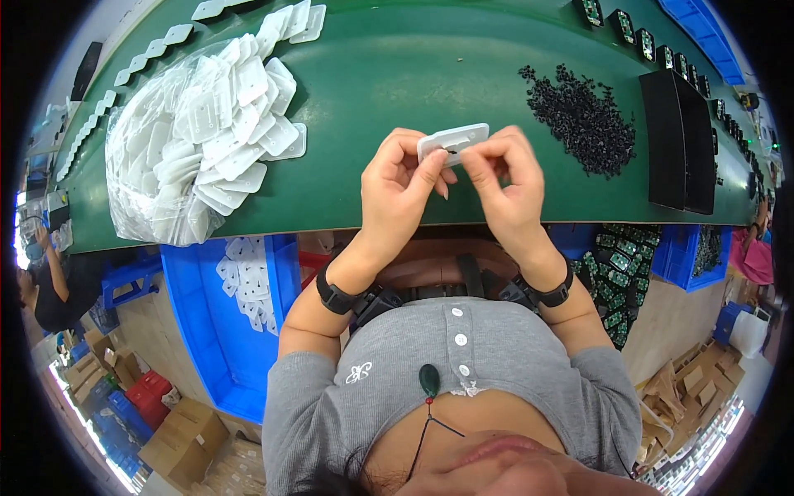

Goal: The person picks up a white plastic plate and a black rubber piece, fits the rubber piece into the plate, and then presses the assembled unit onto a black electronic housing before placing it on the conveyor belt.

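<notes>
Above the table's near edge, my left hand (393, 182) grips a white plastic plate (455, 135) with rounded corners, its thumb across the near face. A small black piece (452, 151) shows on that face, beside the thumb tip. My right hand (511, 178) is closed in a pinch at the plate's right end, slightly smeared by motion; what lies between its fingertips is hidden. To the left, similar white plates (248, 91) spill out of a clear plastic bag (136, 186). A heap of small black plastic parts (579, 120) lies to the right of my hands.
An upright black box (682, 140) stands right of the heap. Rows of black housings with green circuit boards (624, 26) line the far right; white plates (157, 48) line the far left. Below the green table (397, 74) are a blue bin (203, 331) and many circuit boards (616, 273).
</notes>
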The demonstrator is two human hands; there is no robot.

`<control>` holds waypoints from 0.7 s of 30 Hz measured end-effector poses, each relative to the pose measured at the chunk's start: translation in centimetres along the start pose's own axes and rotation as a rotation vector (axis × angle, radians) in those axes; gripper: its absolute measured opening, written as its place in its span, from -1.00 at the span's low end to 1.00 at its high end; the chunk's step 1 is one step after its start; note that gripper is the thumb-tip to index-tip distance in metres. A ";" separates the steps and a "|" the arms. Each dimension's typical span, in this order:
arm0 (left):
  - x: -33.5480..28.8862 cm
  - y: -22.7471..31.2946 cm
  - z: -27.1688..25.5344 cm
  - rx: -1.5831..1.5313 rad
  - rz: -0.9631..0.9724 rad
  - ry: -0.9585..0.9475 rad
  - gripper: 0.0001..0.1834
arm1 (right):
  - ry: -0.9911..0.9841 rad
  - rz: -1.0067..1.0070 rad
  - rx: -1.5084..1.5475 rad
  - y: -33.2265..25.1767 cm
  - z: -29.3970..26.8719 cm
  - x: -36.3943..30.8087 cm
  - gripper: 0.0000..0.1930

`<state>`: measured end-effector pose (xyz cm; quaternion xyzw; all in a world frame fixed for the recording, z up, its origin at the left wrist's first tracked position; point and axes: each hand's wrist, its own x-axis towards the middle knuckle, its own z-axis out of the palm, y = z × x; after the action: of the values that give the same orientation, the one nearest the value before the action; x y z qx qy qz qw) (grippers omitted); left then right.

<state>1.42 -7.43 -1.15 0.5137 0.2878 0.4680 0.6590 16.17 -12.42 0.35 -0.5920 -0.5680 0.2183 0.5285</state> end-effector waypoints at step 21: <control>3.1 1.6 -3.9 0.214 -0.200 0.143 -0.69 | -0.547 0.448 0.454 4.3 -1.3 9.6 -0.58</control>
<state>-1.24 -2.99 -0.53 0.5149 0.4319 0.4021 0.6218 21.70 -3.33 0.36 -0.4897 -0.4821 0.5964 0.4148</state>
